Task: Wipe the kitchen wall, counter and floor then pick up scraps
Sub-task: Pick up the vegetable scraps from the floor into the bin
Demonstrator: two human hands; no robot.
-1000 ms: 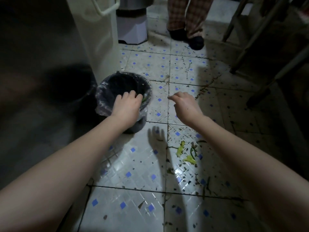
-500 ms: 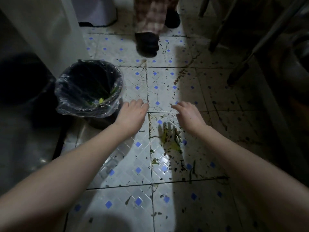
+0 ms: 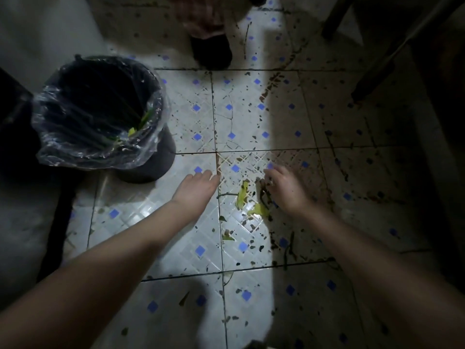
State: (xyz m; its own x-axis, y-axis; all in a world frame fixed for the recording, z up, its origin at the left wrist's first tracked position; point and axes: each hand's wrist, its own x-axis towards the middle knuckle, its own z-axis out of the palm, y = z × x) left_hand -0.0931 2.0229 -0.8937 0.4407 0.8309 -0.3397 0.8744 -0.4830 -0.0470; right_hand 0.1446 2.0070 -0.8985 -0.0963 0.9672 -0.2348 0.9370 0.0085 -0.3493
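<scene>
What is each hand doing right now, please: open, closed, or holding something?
Left hand: open, fingers straight, holding nothing.
Right hand: open, holding nothing, fingers spread beside the green scraps.

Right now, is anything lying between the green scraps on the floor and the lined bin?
Nothing visible blocks it. Between the green scraps and the bin there is only dirty tile and your own left hand.

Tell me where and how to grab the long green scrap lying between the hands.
Probably pinch the scrap across its narrow middle, from straight above: it lies flat on the floor, long axis pointing away from the person, so no edge offers itself sideways. The right hand is close beside it.
</scene>
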